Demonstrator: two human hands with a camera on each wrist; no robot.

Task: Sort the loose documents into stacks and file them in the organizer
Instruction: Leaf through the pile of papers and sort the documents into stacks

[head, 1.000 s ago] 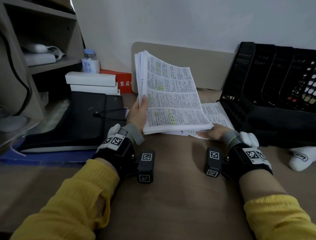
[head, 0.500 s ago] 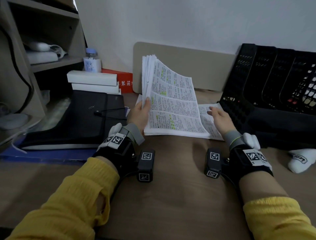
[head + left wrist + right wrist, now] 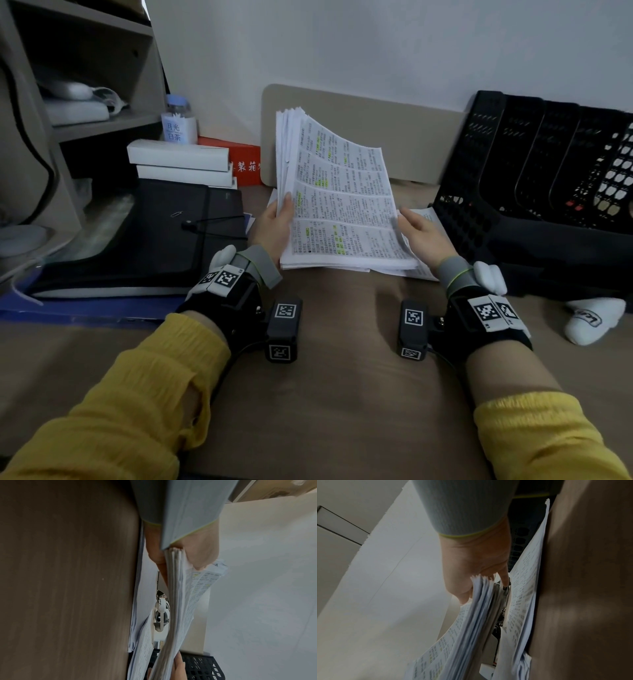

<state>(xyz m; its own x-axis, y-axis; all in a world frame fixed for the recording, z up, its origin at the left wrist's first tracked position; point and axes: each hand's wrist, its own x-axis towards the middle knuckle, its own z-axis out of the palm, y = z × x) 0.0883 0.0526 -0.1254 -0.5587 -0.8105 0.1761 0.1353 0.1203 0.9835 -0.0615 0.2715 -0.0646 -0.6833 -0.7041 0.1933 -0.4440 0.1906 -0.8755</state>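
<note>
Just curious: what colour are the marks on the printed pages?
Green and yellow highlighter on the pages, clearest in the head view.

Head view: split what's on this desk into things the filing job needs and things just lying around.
For the job:
stack of printed pages, gripped by the left hand and right hand
loose sheets lying under it
black mesh organizer

Lying about:
black folder
white boxes
red box
bottle
white sock

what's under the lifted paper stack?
Under the stack, held at its edges by the left hand and right hand, a printed sheet lies flat on the desk. Only its right part shows; the rest is covered.
</note>
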